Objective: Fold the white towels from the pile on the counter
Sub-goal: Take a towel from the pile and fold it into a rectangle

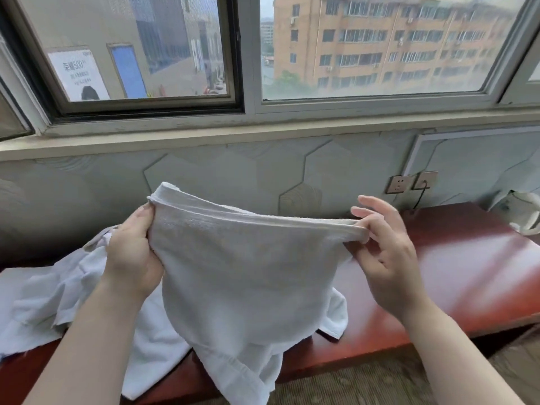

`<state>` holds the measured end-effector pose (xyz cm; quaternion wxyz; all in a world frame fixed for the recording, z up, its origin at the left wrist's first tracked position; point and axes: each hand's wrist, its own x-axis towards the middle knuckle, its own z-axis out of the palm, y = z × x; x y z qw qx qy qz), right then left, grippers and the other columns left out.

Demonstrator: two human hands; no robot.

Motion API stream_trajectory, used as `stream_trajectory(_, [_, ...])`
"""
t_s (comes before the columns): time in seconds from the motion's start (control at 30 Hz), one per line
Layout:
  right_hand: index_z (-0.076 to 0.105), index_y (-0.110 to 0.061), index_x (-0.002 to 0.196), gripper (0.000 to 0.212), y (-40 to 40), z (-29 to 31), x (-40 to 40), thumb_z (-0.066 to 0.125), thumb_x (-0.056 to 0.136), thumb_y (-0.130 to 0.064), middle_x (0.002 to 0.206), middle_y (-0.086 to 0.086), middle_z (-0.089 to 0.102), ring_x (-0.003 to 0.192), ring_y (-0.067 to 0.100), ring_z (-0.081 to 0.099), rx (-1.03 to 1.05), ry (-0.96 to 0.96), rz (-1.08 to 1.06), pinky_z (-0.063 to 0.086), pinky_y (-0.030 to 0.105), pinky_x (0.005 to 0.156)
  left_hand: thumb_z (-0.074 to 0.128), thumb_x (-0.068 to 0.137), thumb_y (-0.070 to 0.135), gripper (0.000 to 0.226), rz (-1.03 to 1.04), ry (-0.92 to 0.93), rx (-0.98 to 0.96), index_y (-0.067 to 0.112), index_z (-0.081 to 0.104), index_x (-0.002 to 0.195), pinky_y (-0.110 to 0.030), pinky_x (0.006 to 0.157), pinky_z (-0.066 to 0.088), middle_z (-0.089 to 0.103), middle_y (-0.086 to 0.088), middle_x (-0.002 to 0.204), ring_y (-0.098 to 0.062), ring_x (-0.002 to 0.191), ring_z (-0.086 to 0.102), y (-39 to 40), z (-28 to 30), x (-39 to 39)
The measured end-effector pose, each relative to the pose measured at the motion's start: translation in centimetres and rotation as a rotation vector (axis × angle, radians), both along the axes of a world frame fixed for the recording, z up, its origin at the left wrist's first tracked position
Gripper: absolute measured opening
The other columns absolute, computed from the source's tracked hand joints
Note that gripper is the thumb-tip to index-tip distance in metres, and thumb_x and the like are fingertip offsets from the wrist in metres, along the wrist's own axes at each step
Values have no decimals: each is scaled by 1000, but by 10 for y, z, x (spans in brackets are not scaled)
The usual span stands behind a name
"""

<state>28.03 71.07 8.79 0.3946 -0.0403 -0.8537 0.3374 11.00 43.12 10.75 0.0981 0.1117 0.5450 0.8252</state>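
Two hands hold up a white towel (233, 264) in the air, above the red-brown bench (455, 276). The left hand (131, 252) grips the towel's top left corner, with the fingers curled round the cloth and the thumb pressed on the front. The right hand (385, 249) pinches the top hem at the right end between the thumb and a finger. Its other fingers are spread out and hold nothing. The hem runs tight between the two hands, and the rest of the towel hangs down loose in front of the bench, past its front edge.

A pile of white towels (58, 290) lies crumpled on the left part of the bench, behind the left arm. One more bit of white cloth shows on the bench under the hanging towel.

At the far right of the bench stands a white kettle (526, 214). Two wall sockets (410, 180) sit on the wall behind it, with a black cord plugged into one. Above is a big window (263, 54) with buildings outside.
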Motion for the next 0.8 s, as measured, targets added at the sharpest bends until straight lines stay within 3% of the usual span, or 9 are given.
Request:
stream_trajectory(0.07, [51, -17, 82, 18, -1, 6, 12, 57, 88, -1, 78, -14, 61, 69, 6, 53, -128, -151, 32, 42, 21, 66, 36, 101, 32, 48, -23, -2, -36, -1, 48, 133, -34, 96, 46, 55, -17, 118, -27, 117, 54, -3, 8, 19])
stream_trajectory(0.13, [41, -15, 78, 22, -3, 11, 26, 52, 92, -3, 60, -17, 47, 56, 5, 36, -239, -225, 97, 32, 18, 55, 43, 94, 34, 39, -43, 22, -70, 11, 60, 121, -39, 100, 44, 59, -12, 115, -31, 114, 56, -8, 14, 38])
stream_trajectory(0.2, [36, -14, 80, 12, -5, 18, 44, 44, 89, -14, 63, -17, 39, 60, 4, 31, -293, -222, 153, 30, 21, 57, 45, 87, 20, 17, 34, 83, -125, 24, 60, 93, -32, 80, 53, 65, 0, 93, -23, 88, 61, -15, 17, 56])
stream_trajectory(0.27, [35, -13, 84, 8, -3, 24, 65, 37, 81, -20, 69, -14, 36, 66, 7, 31, -328, -255, 191, 30, 29, 63, 49, 72, 7, 23, -128, 135, 44, 18, 55, 91, -22, 71, 54, 67, 0, 87, -17, 83, 64, -16, 21, 83])
stream_trajectory(0.33, [36, -13, 88, 14, -1, 32, 92, 39, 78, -22, 75, -6, 38, 72, 11, 34, -389, -293, 269, 30, 36, 68, 42, 74, 2, 27, -206, 144, 133, 13, 54, 95, -22, 75, 54, 66, -5, 92, -18, 89, 64, -14, 28, 115])
stream_trajectory(0.43, [36, -17, 88, 18, 4, 46, 138, 46, 74, -21, 79, 2, 40, 75, 16, 37, -425, -311, 372, 31, 38, 69, 31, 89, -1, 29, -57, 203, 106, 12, 54, 100, -28, 86, 51, 64, -8, 95, -20, 95, 61, -8, 32, 160])
stream_trajectory(0.5, [35, -17, 89, 18, 9, 55, 167, 46, 75, -21, 76, 0, 39, 71, 12, 37, -357, -293, 338, 31, 35, 66, 34, 93, -1, 28, 23, 227, 119, 14, 56, 99, -30, 90, 49, 65, -7, 95, -19, 95, 62, -3, 38, 196])
stream_trajectory(0.63, [40, -28, 86, 18, 19, 77, 214, 54, 89, -17, 75, -6, 47, 66, 5, 41, -145, -149, 301, 36, 29, 63, 38, 96, -2, 26, 85, 310, 161, 17, 55, 93, -23, 82, 53, 69, 1, 85, -12, 86, 65, -2, 52, 265])
stream_trajectory(0.8, [60, -18, 91, 13, 24, 115, 263, 71, 84, -13, 88, 0, 58, 82, 24, 55, 183, 77, 171, 50, 41, 70, 48, 94, 1, 15, 181, 392, 113, 16, 51, 93, -24, 82, 51, 65, -1, 89, -12, 86, 63, -18, 75, 324])
